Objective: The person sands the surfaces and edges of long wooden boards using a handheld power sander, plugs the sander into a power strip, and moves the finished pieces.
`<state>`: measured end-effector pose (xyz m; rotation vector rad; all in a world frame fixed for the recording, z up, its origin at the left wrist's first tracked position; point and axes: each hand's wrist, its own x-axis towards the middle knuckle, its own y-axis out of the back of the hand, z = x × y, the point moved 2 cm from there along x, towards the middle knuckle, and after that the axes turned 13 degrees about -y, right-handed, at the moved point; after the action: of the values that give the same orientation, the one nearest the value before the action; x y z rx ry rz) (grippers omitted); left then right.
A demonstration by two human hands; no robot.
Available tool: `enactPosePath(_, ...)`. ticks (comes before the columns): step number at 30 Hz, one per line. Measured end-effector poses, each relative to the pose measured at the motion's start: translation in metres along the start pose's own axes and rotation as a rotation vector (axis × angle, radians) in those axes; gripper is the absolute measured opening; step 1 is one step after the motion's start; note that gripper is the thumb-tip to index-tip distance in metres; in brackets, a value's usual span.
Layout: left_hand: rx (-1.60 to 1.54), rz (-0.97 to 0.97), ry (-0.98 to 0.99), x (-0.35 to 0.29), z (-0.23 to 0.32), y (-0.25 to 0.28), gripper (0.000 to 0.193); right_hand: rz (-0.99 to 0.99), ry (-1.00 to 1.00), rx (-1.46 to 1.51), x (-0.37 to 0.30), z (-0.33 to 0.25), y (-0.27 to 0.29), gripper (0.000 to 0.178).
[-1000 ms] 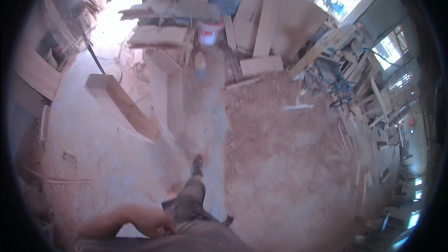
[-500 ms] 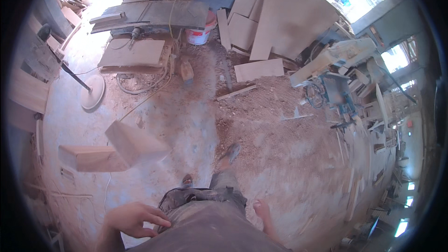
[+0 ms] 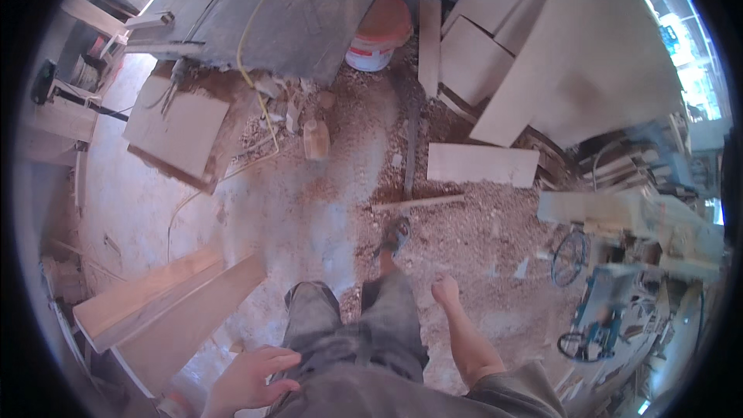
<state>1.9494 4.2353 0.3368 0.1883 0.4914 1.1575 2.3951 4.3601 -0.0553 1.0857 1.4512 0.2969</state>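
My left hand (image 3: 259,375) hangs beside my left thigh, with its fingers stretched forward and the thumb apart. Nothing is in it. Nearest to it is a wooden board (image 3: 190,317) at the lower left, beside a thick timber piece (image 3: 155,286). My right hand (image 3: 445,291) swings out ahead of my right hip above the dusty floor, its fingers curled in. I see nothing held there, though it is small and a little blurred. My right foot (image 3: 396,234) is stepping forward.
Ahead on the left stands a low worktable (image 3: 294,27), with a yellow cord (image 3: 248,46) and a red-and-white bucket (image 3: 370,50) beside it. Large panels (image 3: 588,54) lean at the back right. A narrow strip (image 3: 418,203) lies across my way. A machine with handwheels (image 3: 570,258) stands right.
I have walked forward, so the worktable, bucket and panels appear nearer. The timber pieces have passed to my lower left. My right arm has swung forward; my left hand stays by my side.
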Motion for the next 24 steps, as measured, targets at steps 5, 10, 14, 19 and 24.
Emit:
enactPosePath(5,-0.036,0.281,0.271,0.103,-0.130,-0.070,0.053,-0.113,-0.003,0.209,0.176,-0.082,-0.033,0.033)
enactPosePath(10,0.514,-0.062,0.505,0.192,-0.229,-0.162,0.061,-0.026,0.176,-0.146,0.367,-0.121,-0.151,0.029)
enactPosePath(14,0.521,0.124,0.521,0.235,-0.260,-0.141,0.062,0.145,-0.020,0.028,0.484,-0.109,-0.213,0.033)
enactPosePath(19,0.509,0.394,0.557,0.217,-0.302,-0.157,0.057,0.380,-0.234,-0.110,0.539,-0.113,-0.251,0.046)
enactPosePath(24,0.560,0.428,0.584,0.219,-0.286,-0.160,0.044,0.413,-0.257,-0.029,0.498,-0.160,-0.194,0.053)
